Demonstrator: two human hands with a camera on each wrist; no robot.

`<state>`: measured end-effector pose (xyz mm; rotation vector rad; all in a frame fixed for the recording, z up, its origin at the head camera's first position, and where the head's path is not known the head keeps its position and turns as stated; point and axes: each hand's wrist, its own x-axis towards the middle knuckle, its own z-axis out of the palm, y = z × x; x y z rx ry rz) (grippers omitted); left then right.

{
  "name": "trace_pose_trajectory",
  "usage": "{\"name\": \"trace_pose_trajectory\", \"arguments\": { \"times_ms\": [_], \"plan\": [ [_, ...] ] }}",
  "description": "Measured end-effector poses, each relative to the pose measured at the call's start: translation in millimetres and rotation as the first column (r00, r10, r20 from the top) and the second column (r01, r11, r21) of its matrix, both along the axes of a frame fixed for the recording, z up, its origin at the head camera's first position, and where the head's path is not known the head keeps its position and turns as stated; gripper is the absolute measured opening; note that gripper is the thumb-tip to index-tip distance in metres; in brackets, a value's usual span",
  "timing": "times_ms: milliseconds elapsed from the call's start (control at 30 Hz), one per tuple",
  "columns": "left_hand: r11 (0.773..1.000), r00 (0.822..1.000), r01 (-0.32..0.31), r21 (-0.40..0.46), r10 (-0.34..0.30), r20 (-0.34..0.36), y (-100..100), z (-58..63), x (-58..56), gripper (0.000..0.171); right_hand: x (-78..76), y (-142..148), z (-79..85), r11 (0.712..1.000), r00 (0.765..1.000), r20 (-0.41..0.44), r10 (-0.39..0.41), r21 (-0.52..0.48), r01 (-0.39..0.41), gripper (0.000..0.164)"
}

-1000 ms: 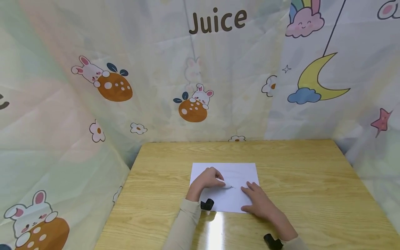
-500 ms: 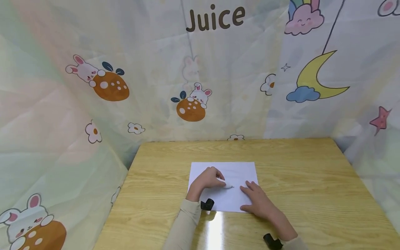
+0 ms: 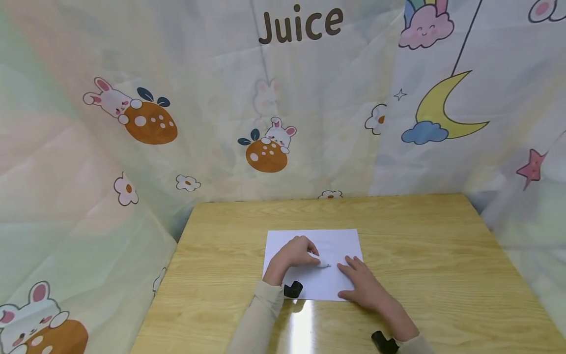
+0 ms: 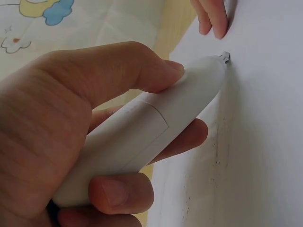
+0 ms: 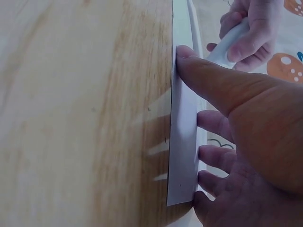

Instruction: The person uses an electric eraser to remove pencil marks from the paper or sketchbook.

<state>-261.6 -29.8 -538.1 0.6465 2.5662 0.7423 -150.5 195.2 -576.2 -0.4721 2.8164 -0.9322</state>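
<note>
My left hand (image 3: 298, 251) grips a thick white electric eraser (image 4: 156, 109), with the thumb along its top and the other fingers curled beneath. Its small metal tip points right, close over the white paper (image 3: 329, 241) lying on the table. Dark specks and faint smudges show on the sheet below the tool in the left wrist view. My right hand (image 3: 363, 285) lies spread on the sheet's right side, fingertips just beyond the eraser's tip. In the right wrist view its thumb rests by the near edge of the paper (image 5: 182, 142).
A light wood-grain table (image 3: 424, 255) bears the paper. Behind and beside it hangs a printed cloth (image 3: 212, 123) with bunnies, fruit and a moon. A black bracket (image 3: 293, 289) sits at the left wrist and another black bracket (image 3: 384, 342) at the right wrist.
The head view has turned slightly right, so table and cloth shift left in it. The eraser's tip has crept a little rightward over the paper, nearer the right fingertips; the right hand stays on the sheet.
</note>
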Motion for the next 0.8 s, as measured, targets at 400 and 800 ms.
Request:
{"name": "trace_pose_trajectory", "arguments": {
  "times_ms": [400,800],
  "plan": [
    [1.000,1.000,0.026,0.016,-0.026,-0.006,-3.9,2.1,-1.3,0.011,1.2,-0.1,-0.1,1.000,1.000,-0.017,0.001,-0.005,-0.001,0.071],
    [1.000,1.000,0.008,0.027,-0.008,0.002,-4.1,4.7,-5.1,0.011,-1.6,-1.1,1.5,1.000,1.000,0.001,0.012,0.028,-0.012,0.071]
  ]
}}
